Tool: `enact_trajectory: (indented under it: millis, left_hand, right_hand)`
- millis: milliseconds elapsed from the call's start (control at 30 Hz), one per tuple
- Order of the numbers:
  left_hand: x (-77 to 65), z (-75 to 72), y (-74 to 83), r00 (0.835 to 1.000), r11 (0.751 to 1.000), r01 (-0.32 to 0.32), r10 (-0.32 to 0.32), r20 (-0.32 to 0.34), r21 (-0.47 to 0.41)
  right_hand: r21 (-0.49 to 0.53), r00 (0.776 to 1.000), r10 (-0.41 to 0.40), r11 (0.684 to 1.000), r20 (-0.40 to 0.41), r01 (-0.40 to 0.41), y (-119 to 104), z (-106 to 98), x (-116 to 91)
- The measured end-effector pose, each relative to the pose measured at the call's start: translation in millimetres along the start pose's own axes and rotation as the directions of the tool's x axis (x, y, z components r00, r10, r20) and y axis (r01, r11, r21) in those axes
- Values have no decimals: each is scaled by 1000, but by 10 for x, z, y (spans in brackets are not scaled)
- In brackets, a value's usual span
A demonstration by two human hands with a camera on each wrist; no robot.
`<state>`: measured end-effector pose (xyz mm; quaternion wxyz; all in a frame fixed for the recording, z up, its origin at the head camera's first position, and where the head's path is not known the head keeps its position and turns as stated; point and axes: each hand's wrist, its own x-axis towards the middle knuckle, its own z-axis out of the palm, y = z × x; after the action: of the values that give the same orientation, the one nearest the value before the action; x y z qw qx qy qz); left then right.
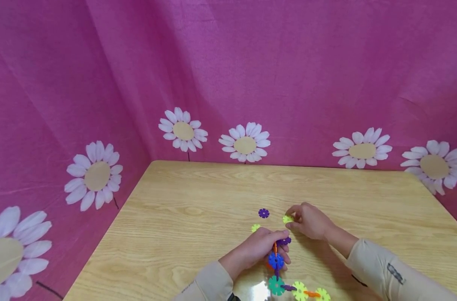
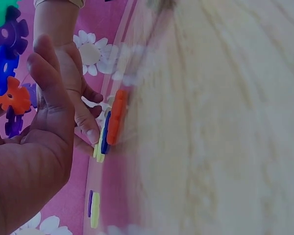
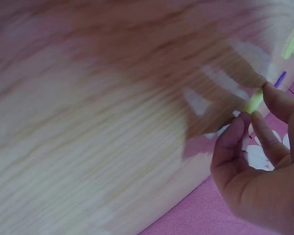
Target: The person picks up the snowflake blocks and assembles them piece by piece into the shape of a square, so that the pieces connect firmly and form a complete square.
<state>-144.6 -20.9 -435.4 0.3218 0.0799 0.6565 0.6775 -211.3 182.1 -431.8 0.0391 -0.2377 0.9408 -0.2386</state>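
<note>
My left hand [image 1: 256,247] holds one end of a chain of interlocking plastic snowflake discs, with the thumb over a purple disc [image 1: 286,241]. From there the chain runs through a blue disc [image 1: 276,261] and a green disc [image 1: 276,286] to yellow and orange ones near the bottom edge. To the right and farther out, my right hand [image 1: 314,222] pinches a loose yellow disc [image 3: 254,102] between thumb and fingertips, low over the tabletop. In the left wrist view, part of the chain, including an orange disc [image 2: 13,96], shows beyond the left palm.
A loose purple disc [image 1: 264,213] and another yellow disc [image 1: 255,228] lie on the wooden table [image 1: 183,209] beyond my left hand. An orange disc [image 2: 117,116] stands out in the left wrist view. Pink cloth [image 1: 270,75] with daisies encloses the table's back and left.
</note>
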Motion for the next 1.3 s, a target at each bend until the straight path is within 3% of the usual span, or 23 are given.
enact_trajectory:
  millis: [167, 367, 933, 1133, 1300]
  left_hand:
    - [11, -8, 26, 1000, 1000, -3, 3, 0, 24]
    - [-7, -51, 4, 998, 998, 2, 1, -60, 61]
    - [8, -27, 33, 998, 997, -12, 17, -57, 75]
    - [37, -44, 29, 998, 998, -10, 14, -64, 54]
    - [46, -44, 17, 997, 999, -13, 15, -70, 32]
  right_hand:
    - [54, 998, 57, 997, -18, -56, -35, -50, -30]
    - [62, 993, 116, 991, -26, -115, -107, -45, -109]
    - [155, 998, 62, 986, -6, -60, -296, -236, -423]
    - [271, 999, 49, 962, -9, -45, -352, -340, -501]
    - [393, 998, 62, 917, 29, -68, -342, -342, -528]
